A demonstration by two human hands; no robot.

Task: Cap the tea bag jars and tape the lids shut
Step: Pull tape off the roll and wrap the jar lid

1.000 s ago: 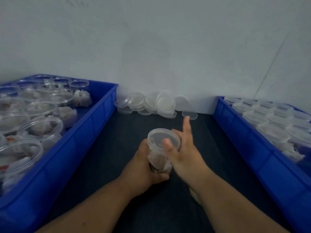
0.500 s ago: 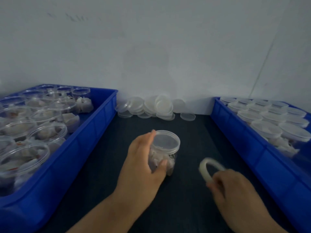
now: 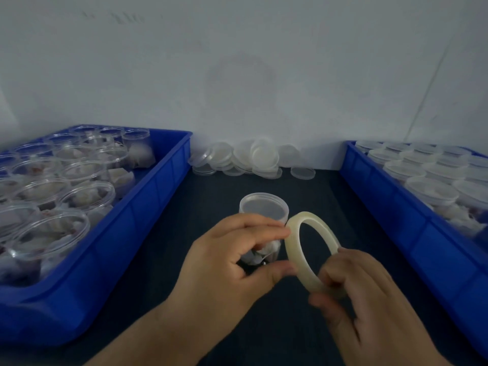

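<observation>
Pale wall [image 3: 237,75] at the back, dark worktop [image 3: 171,249] running up to it.

Item one: left blue crate [image 3: 158,204], stocked with open jars [image 3: 87,196] of tea bags, none lidded.

Item two: right blue crate [image 3: 396,223], capped jars [image 3: 433,186] in rows.

Item three: loose lids [image 3: 264,157], heaped against the wall.

Item four, the piece being worked: one jar [image 3: 264,210], lid on, upright mid-worktop, no tape visible on it.

Item five: tape roll [image 3: 291,247], clear, held on edge just right of the jar.

Right hand [image 3: 364,299]: grip closed round the roll's lower arc.

Left hand [image 3: 224,262]: fingers curled in front of the jar, finger and thumb tips pinching at the roll's left rim. Whether they have a free end cannot be told.

Hazards, as judged:
- The jar looks light and seems unsteadied, so a tug of tape could tip or drag it.
- Clear tape may fold onto itself or stick to the fingers.
- A lid not fully seated would be sealed crooked.
</observation>
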